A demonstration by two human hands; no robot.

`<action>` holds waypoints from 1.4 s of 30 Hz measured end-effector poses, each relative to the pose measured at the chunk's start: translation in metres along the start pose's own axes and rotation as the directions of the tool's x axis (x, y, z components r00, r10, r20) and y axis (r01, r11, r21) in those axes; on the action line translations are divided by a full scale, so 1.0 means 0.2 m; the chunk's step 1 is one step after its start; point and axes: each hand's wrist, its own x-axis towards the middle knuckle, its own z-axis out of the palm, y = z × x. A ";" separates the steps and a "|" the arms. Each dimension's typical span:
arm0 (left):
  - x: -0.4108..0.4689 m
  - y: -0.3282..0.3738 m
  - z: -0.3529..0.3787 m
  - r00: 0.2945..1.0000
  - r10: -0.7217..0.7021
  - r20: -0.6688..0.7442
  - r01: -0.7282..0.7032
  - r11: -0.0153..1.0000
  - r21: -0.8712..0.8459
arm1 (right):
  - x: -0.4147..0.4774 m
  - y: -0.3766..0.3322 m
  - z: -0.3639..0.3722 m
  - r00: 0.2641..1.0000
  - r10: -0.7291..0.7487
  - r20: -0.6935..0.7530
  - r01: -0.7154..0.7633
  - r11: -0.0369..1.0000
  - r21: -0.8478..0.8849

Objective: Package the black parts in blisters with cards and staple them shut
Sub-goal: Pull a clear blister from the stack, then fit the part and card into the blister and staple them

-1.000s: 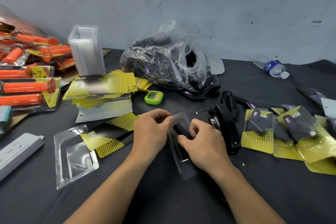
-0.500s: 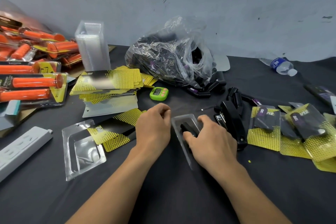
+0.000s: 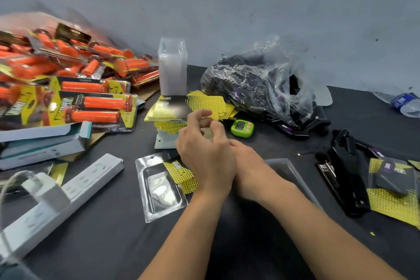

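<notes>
Left hand [image 3: 204, 157]: loosely curled, nothing held, at near edge of card stack [image 3: 181, 107].
Right hand [image 3: 250, 170]: fingers hidden behind left, grip unclear.
Blister [image 3: 288, 173]: flat, just right of right hand.
Room: bare table [image 3: 272, 143] between blister and stapler [image 3: 345, 177].

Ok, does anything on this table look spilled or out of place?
Black parts lie loose on the table outside the mouth of the bag. The card stack is fanned unevenly, and a bottle lies on its side at far right.

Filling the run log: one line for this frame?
left hand: at card stack, holding nothing | right hand: at blister, fingers hidden | stapler: untouched
</notes>
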 end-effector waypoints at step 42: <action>-0.20 -0.10 0.14 0.591 -0.139 0.795 0.003 0.985 0.170 | -0.71 0.48 -0.32 0.929 0.370 0.013 0.107 -0.301 0.948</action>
